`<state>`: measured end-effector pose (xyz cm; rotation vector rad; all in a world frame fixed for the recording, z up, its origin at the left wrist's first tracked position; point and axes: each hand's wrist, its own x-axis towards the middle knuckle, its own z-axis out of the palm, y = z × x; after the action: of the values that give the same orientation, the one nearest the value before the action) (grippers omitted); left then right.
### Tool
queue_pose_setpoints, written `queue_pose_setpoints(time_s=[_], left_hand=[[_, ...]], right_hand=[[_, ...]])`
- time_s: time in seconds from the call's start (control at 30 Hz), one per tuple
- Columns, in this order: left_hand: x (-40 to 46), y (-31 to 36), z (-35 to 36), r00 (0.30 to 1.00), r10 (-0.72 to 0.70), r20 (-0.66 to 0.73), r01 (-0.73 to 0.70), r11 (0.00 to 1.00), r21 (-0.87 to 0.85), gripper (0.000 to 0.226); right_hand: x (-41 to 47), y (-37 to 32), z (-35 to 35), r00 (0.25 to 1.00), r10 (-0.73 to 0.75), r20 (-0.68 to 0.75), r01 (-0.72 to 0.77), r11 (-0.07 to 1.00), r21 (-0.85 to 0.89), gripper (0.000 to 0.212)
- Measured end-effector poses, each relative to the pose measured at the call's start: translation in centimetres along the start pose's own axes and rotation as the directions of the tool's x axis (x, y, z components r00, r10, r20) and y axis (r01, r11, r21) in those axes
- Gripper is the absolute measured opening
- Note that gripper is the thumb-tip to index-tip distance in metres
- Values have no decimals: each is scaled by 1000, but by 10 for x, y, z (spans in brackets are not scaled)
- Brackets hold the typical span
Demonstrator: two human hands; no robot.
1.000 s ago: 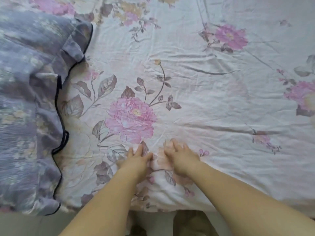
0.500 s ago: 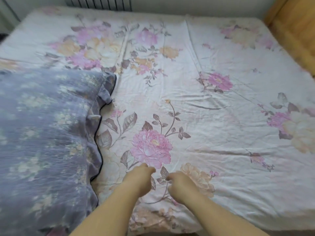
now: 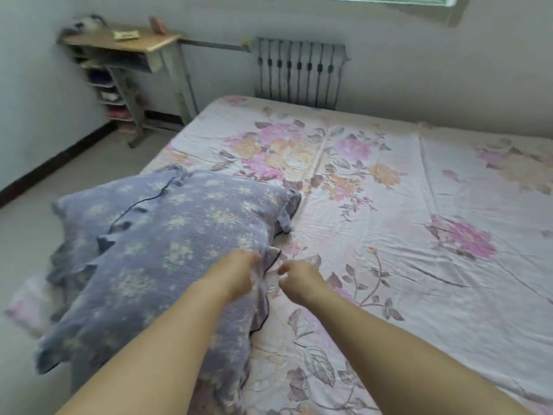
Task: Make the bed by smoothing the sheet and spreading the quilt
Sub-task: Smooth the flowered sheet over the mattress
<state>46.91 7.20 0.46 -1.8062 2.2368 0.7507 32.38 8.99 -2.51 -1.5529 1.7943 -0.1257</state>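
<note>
1. A floral sheet [image 3: 389, 235] in pink, orange and grey-brown blooms covers the bed [image 3: 209, 115] from its near edge to its far edge; creases cross its middle and right side.
2. A lavender flowered quilt [image 3: 167, 241], with ruffled borders and dark piping, lies bunched at the bed's left edge, partly hanging over that edge toward the floor [image 3: 74, 163].
3. The left hand [image 3: 236, 274] is on the quilt's right border, its grip curled around a fold of the fabric.
4. The right hand [image 3: 299, 280] is just beside it above the sheet, fingers curled; motion blur leaves it unclear whether its grip pinches the quilt's edge or holds nothing.
5. Both bare forearms reach in from the near edge of the bed.
6. Beyond the far edge, a ribbed radiator [image 3: 299, 73] stands against a pale wall, below a window sill.
7. In the far left corner of the room stands a small desk [image 3: 125, 43] with a light wooden worktop carrying a few blurred items; shelves [image 3: 107, 91] beneath it hold what look like shoes.
8. A dark skirting board runs along the left wall above the grey floor.
9. No writing or label is readable.
</note>
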Motion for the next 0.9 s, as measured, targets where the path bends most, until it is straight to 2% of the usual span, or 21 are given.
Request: queue_pose_setpoints(time_s=[0.27, 0.5, 0.6, 0.63, 0.77, 0.9], left_hand=[[-32, -141, -60, 989, -123, -79, 118, 991, -57, 52], [-76, -305, -90, 994, -109, -11, 109, 994, -32, 55], [-95, -358, -97, 985, -175, 1, 175, 984, -30, 49], [-105, -416, -107, 974, -224, 0, 224, 974, -35, 47], [-117, -494, -121, 949, -315, 11, 315, 947, -68, 45], [-107, -557, -136, 941, -339, 17, 339, 937, -91, 46]], right_hand=[[34, -170, 45, 972, -233, 32, 233, 972, -7, 31], [59, -322, 143, 975, -211, 65, 212, 977, -13, 29], [63, -361, 172, 972, -215, 96, 223, 971, -83, 33], [76, -406, 205, 962, -238, 132, 254, 959, -125, 35], [98, -464, 243, 925, -316, 211, 364, 894, -259, 42], [136, -516, 277, 920, -323, 222, 378, 878, -292, 42]])
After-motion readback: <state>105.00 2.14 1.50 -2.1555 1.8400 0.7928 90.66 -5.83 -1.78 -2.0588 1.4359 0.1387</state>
